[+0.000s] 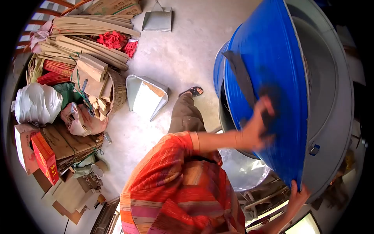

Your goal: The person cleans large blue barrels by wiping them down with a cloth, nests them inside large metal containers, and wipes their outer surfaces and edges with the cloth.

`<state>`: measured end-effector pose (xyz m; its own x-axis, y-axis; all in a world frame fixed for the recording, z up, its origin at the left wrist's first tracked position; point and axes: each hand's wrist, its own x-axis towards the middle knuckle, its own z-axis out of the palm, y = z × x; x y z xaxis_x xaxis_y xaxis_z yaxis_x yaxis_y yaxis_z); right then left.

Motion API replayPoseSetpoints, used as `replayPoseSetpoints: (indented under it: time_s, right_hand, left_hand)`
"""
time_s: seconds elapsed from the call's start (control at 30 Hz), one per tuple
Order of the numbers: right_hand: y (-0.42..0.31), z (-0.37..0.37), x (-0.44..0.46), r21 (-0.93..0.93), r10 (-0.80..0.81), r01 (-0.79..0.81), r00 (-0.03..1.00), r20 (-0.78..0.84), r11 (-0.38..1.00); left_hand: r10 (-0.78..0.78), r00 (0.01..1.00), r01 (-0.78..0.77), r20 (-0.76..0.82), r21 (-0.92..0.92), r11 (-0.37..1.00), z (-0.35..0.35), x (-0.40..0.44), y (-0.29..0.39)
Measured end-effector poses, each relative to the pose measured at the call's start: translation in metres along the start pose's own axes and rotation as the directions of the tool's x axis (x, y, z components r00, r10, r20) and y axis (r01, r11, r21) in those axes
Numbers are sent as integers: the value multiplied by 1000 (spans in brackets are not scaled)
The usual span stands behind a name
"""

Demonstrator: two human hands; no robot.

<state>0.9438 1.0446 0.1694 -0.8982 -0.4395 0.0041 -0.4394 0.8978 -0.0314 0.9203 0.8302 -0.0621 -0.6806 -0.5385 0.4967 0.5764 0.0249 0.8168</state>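
A large blue round piece (272, 46), shaped like a wide basin or lid, stands tilted in front of me. My left hand (257, 126) is smeared by motion against its blue surface. Its fingers are bent round a dark cloth (241, 74), whose long end trails up along the blue side. Low on the rim, the fingers of my right hand (298, 195) are hooked over the edge of the blue piece. Beyond it is a big grey round vessel (335, 78). Part of a shiny metal container (243, 171) shows beneath my left forearm.
Two metal dustpans (157, 20) (134, 91) lie on the concrete floor (191, 43). On the left are stacked wooden strips (89, 25), a woven basket (118, 91) of wood offcuts, a white bag (39, 103), flattened cardboard (64, 138) and a red box (44, 156).
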Motion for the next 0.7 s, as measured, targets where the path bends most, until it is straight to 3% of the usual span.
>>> replayPoseSetpoints:
  time_s: [0.03,0.07,0.1,0.13,0.17,0.23,0.27,0.3,0.33,0.37,0.4,0.43,0.5,0.6,0.67,0.7]
  right_hand:
    - [3,3,-1,9,-34,34,999,-18,999]
    - [5,4,-2,0,-30,30,999,-13,1000]
    - [8,3,-4,-13,-7,7,1000,14,1000]
    - [12,3,-2,-25,8,-7,999,34,1000]
    - [13,2,1,-46,-16,17,1000,18,999]
    - [17,-1,4,-70,-63,65,997,36,995]
    - [19,-2,3,-94,-106,112,992,68,989]
    - [21,-1,-3,-4,-31,31,994,108,1000]
    - [18,0,-3,6,-24,24,994,105,1000]
    - [15,0,-2,-6,-32,32,995,97,999]
    - [13,-2,-3,-23,-37,39,995,95,999]
    - [12,-3,-3,-11,-10,12,993,114,1000]
    - [12,-5,-3,-30,-21,23,996,85,999]
    - [11,-12,-3,-76,-37,44,995,91,996]
    - [-10,-23,0,-5,76,-77,965,250,997]
    - [-11,-26,1,-1,52,-53,964,263,999]
  left_hand:
    - [217,954,-223,205,7,975,8,-8,18]
    - [449,761,-499,468,-20,867,8,-8,21]
    - [450,765,-495,461,-27,868,10,-2,9]
    - [564,745,-604,356,3,797,9,9,-17]
    - [579,758,-616,302,37,787,4,25,-36]
    - [527,839,-543,137,138,829,-15,56,-66]
    - [438,898,-436,32,179,882,-27,74,-86]
    - [94,985,-84,-148,70,994,-43,95,-113]
    - [-226,960,224,-163,-31,974,-63,118,-133]
    - [-524,837,506,-162,-139,851,-82,141,-152]
    - [-728,684,715,-42,-157,681,-102,163,-171]
    - [-672,733,651,-110,-176,739,-111,169,-235]
    - [-670,730,638,-135,-215,739,-107,165,-243]
    - [-516,842,488,-161,-185,853,-79,128,-175]
    - [-266,958,260,-106,-67,963,-55,88,-90]
    - [-111,994,111,-22,-37,993,-45,70,-53]
